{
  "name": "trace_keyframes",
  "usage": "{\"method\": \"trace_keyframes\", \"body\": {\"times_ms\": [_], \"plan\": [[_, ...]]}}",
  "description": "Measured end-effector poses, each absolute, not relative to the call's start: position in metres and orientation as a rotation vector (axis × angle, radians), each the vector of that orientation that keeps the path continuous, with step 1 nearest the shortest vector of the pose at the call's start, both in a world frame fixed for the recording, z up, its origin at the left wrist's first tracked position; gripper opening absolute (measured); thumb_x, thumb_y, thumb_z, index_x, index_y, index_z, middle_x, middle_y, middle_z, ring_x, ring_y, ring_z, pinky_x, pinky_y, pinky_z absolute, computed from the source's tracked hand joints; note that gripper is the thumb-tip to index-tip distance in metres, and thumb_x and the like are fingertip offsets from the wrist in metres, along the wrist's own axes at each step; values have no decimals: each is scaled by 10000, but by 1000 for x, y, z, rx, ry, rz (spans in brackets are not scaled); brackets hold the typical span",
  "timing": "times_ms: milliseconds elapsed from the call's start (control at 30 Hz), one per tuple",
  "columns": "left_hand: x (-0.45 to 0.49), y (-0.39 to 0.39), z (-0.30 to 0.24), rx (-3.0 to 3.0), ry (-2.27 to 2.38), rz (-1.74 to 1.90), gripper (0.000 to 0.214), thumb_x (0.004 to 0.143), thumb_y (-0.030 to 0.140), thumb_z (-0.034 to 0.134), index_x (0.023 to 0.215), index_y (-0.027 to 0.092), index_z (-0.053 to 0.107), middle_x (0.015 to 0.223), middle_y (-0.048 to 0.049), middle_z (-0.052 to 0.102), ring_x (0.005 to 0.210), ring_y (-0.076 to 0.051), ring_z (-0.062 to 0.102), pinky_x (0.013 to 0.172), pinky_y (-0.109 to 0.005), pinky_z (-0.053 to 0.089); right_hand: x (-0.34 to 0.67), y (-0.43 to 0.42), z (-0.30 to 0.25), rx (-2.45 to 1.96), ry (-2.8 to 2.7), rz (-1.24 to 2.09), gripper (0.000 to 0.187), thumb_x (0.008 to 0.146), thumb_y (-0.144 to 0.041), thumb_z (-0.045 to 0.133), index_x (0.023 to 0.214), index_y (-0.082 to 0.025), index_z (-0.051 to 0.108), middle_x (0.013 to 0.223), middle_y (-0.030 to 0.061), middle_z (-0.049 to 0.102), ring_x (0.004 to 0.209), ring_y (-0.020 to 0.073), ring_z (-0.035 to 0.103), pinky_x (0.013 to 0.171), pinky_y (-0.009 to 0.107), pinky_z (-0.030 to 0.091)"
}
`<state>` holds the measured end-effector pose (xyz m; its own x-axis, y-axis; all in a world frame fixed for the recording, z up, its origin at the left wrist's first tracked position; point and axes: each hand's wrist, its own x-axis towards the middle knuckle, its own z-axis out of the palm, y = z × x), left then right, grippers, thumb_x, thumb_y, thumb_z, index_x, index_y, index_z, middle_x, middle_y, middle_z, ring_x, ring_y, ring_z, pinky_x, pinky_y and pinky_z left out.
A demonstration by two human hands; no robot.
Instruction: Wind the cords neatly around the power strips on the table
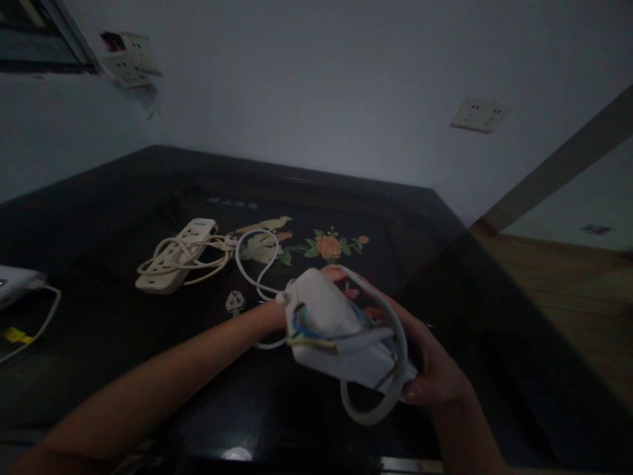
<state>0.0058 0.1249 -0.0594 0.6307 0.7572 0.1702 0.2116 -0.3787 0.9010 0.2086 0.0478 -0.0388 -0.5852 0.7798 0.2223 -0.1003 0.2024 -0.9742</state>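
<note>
Both hands hold a white plastic appliance housing (331, 316) above the front of the table. Its side faces me open, with blue, green and yellow wires (311, 333) showing. A thick pale cable (376, 415) loops round its right end. My left hand (333, 274) reaches behind the housing; most of it is hidden, with a bit of finger showing at the top. Gripping the right end is my right hand (435, 373), thumb at the lower edge. A thin white cord (237, 254) curls on the table left of the housing, beside a three-pin plug (235, 302).
A white power strip (171, 267) with its cord coiled over it lies on the glossy black table (192, 178). At the far left are a white device (17, 284) with a cable and a yellow tag (18, 336). A socket plate (479, 115) is on the wall.
</note>
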Motion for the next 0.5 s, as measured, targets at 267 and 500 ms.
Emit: {"method": "trace_keyframes", "body": {"times_ms": [267,500], "plan": [[-27,136,-13,1870,862,985,250,867,262,542,1057,190,688,1036,-63,600,971,-181,584,889,-343,455,227,56,-31,-1092,-1934,1422,901,665,-483,751,1445,-318,331,1207,62,588,1063,259,577,928,409,452],[-45,133,12,2164,928,1062,170,820,202,606,917,212,745,828,-14,527,822,-146,547,785,-297,446,236,72,-33,-1430,-1554,1134,629,684,-440,742,1265,-283,558,1262,53,597,1106,275,571,925,407,469]]}}
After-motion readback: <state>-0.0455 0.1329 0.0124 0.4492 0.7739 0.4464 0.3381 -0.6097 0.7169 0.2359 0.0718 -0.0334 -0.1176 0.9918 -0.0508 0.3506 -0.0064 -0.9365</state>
